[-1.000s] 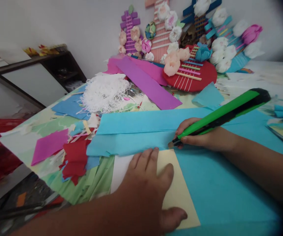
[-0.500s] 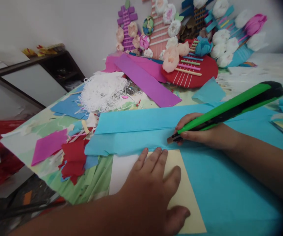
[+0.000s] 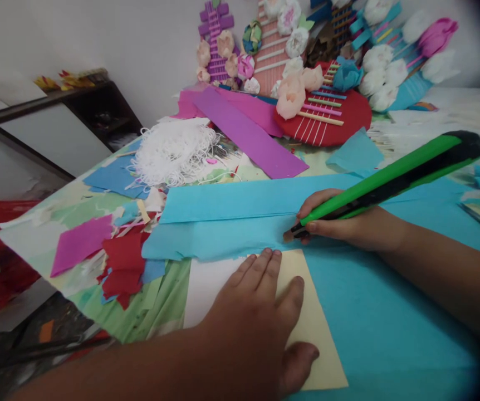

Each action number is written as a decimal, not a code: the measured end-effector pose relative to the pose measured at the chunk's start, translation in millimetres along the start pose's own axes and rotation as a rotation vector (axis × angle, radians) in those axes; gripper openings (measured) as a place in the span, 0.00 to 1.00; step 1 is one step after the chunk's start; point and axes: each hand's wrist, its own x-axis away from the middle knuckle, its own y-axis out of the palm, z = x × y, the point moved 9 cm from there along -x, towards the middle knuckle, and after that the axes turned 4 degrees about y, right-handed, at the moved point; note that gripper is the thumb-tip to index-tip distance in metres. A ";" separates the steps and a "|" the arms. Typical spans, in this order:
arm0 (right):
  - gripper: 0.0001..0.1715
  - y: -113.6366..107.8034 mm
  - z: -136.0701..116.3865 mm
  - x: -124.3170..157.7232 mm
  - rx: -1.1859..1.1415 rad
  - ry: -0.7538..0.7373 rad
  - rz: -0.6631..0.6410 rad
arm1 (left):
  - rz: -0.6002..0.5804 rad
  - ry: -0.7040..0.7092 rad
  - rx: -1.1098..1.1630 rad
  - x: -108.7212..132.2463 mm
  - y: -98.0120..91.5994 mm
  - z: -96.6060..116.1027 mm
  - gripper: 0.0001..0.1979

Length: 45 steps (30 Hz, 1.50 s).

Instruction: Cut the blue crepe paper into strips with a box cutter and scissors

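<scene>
My right hand (image 3: 340,225) is closed around a green and black utility knife (image 3: 386,175). The knife slants, its blade end pointing down-left at the edge of a light blue paper strip (image 3: 219,239). My left hand (image 3: 260,306) lies flat with fingers stretched out, pressing on a pale yellow and white sheet (image 3: 321,345). Its fingertips reach the sheet's upper edge, close to the blue strip. A larger sheet of blue paper (image 3: 390,317) spreads under the yellow sheet and my right forearm. Behind the strip lies a folded blue band (image 3: 231,199).
White string (image 3: 177,150) is heaped at the back left, near a purple strip (image 3: 248,133). Red scraps (image 3: 123,262) and a magenta piece (image 3: 81,245) lie at left. Decorated guitar shapes with paper flowers, one of them red (image 3: 332,122), stand along the wall.
The view has shifted slightly. Both hands keep almost the same places, with the knife still at the blue paper's edge and my left hand still flat on the sheet.
</scene>
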 end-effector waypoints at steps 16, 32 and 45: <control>0.11 -13.2 12.4 -0.3 0.009 0.068 0.102 | 0.054 0.086 -0.076 -5.2 4.2 11.8 0.22; 0.09 -12.5 11.4 -1.7 0.040 0.025 0.073 | -0.218 0.097 0.048 -1.1 16.0 9.6 0.39; 0.10 -7.5 7.8 -2.4 0.028 0.057 0.045 | -0.183 0.100 0.018 0.3 15.3 7.8 0.39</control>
